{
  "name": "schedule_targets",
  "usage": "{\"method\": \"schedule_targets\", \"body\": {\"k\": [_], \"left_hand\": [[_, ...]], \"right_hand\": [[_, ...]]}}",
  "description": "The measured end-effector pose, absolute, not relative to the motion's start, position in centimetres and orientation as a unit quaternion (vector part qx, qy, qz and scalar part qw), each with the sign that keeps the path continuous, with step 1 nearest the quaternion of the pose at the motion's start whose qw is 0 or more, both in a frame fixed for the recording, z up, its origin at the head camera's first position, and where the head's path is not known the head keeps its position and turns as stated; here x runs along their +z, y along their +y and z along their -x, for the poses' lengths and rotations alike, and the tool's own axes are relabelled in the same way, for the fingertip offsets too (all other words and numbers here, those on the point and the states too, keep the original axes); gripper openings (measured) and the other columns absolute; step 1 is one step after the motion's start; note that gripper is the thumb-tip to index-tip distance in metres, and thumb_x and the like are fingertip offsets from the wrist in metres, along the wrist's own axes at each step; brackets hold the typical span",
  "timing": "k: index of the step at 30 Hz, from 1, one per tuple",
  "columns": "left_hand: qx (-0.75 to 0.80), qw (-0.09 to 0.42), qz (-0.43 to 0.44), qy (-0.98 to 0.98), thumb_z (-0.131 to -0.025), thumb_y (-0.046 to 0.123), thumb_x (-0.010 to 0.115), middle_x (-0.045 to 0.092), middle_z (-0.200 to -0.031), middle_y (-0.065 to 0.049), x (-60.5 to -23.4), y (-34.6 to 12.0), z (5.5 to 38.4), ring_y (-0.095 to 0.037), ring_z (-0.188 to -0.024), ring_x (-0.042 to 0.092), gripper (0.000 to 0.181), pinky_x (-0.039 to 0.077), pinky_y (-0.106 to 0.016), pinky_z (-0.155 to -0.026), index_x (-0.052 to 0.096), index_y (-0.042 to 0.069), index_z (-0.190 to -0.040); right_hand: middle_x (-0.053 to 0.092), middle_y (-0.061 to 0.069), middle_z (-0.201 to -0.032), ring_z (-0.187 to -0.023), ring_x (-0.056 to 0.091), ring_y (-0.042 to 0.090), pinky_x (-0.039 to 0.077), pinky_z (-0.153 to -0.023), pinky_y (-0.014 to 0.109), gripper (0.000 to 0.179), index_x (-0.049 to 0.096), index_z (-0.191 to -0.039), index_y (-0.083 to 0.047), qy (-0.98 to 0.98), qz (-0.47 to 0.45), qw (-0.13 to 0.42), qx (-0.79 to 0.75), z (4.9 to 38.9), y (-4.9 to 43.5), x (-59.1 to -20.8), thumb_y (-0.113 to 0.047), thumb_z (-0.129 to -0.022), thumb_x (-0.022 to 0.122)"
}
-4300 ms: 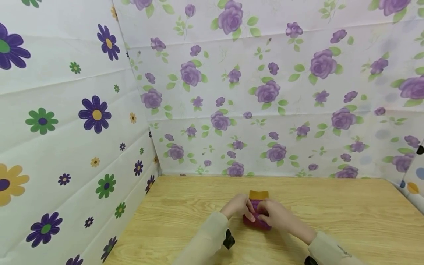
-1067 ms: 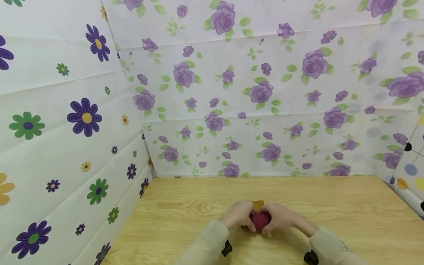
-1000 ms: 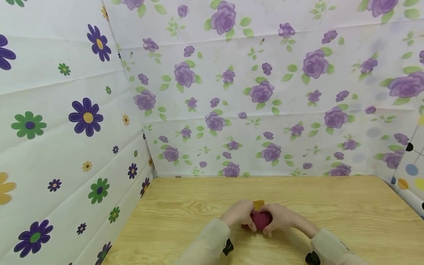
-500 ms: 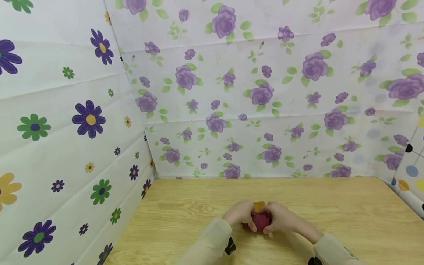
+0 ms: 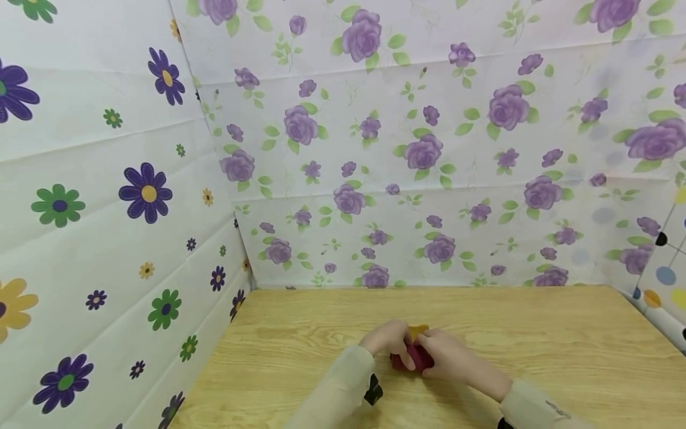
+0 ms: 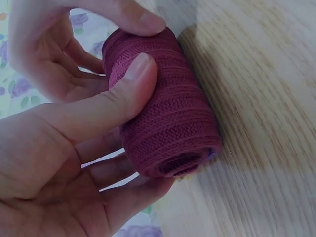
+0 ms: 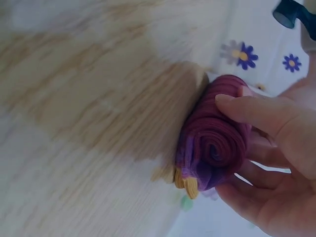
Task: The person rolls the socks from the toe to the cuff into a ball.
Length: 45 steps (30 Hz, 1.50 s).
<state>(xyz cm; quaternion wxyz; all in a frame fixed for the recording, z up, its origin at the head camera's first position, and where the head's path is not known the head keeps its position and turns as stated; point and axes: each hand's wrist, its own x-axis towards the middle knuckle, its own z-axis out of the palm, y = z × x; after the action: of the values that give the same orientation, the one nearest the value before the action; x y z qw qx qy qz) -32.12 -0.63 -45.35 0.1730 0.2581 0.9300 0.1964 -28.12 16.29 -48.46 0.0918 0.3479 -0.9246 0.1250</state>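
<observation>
A roll of maroon ribbed socks [image 5: 422,358] rests on the wooden table between both hands. My left hand [image 5: 389,339] grips its left end, with the thumb across the ribbed top and the fingers behind and beneath it. At the other end my right hand [image 5: 449,356] holds the roll between thumb and curled fingers. The right wrist view shows the spiral end of the roll [image 7: 215,140], with purple fabric on its outer layer and orange ends [image 7: 190,185] sticking out below. In the head view, an orange piece [image 5: 418,330] shows beyond the fingers.
The pale wood-grain table [image 5: 300,339] extends around the hands. A white sheet with purple roses [image 5: 423,152] hangs behind it, and another with daisies [image 5: 148,193] stands along the left. Dotted fabric [image 5: 666,275] borders the right edge.
Earliest, the socks lay flatter, with purple fabric and a wide orange end in sight; now they form a thick maroon roll. Over the last half second my right hand has shifted slightly left.
</observation>
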Motion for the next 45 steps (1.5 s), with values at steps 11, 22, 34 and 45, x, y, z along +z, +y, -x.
{"method": "schedule_targets", "body": {"k": [11, 22, 34, 45], "left_hand": [[0.222, 0.183, -0.269, 0.919, -0.069, 0.017, 0.087, 0.071, -0.071, 0.0, -45.7, -1.2, 33.0, -0.005, -0.058, 0.051, 0.024, 0.044, -0.018, -0.056, 0.077, 0.004, -0.087], [0.246, 0.173, -0.308, 0.902, -0.079, 0.027, 0.081, 0.056, -0.061, 0.011, -47.0, -2.4, 33.6, -0.002, -0.055, 0.042, 0.021, 0.036, -0.016, -0.054, 0.069, 0.011, -0.073], [0.303, 0.209, -0.3, 0.88, -0.082, 0.023, 0.078, 0.066, -0.077, 0.009, -48.1, -3.1, 33.9, -0.002, -0.067, 0.051, 0.022, 0.042, -0.017, -0.063, 0.074, 0.01, -0.099], [0.354, 0.201, -0.279, 0.87, -0.075, 0.022, 0.084, 0.069, -0.09, 0.008, -48.2, -3.6, 33.5, -0.002, -0.077, 0.056, 0.029, 0.046, -0.019, -0.07, 0.073, 0.013, -0.1]], "right_hand": [[0.06, 0.002, -0.085, -0.078, 0.057, 0.017, 0.049, -0.066, 0.031, 0.043, 0.058, -0.092, -0.007, -0.929, -0.348, 0.11, 0.069, 28.4, 15.7, -48.8, -0.02, -0.063, 0.088], [0.057, 0.0, -0.077, -0.067, 0.05, 0.009, 0.041, -0.056, 0.024, 0.037, 0.059, -0.09, -0.006, -0.926, -0.347, 0.122, 0.085, 28.8, 15.9, -49.1, -0.013, -0.059, 0.079], [0.057, -0.005, -0.074, -0.062, 0.042, 0.001, 0.035, -0.053, 0.019, 0.038, 0.058, -0.092, -0.008, -0.919, -0.359, 0.098, 0.13, 29.3, 16.3, -49.1, -0.014, -0.062, 0.08], [0.054, -0.007, -0.075, -0.06, 0.04, 0.0, 0.033, -0.05, 0.017, 0.036, 0.051, -0.094, -0.013, -0.902, -0.387, 0.05, 0.185, 29.9, 16.8, -48.6, -0.011, -0.069, 0.077]]}}
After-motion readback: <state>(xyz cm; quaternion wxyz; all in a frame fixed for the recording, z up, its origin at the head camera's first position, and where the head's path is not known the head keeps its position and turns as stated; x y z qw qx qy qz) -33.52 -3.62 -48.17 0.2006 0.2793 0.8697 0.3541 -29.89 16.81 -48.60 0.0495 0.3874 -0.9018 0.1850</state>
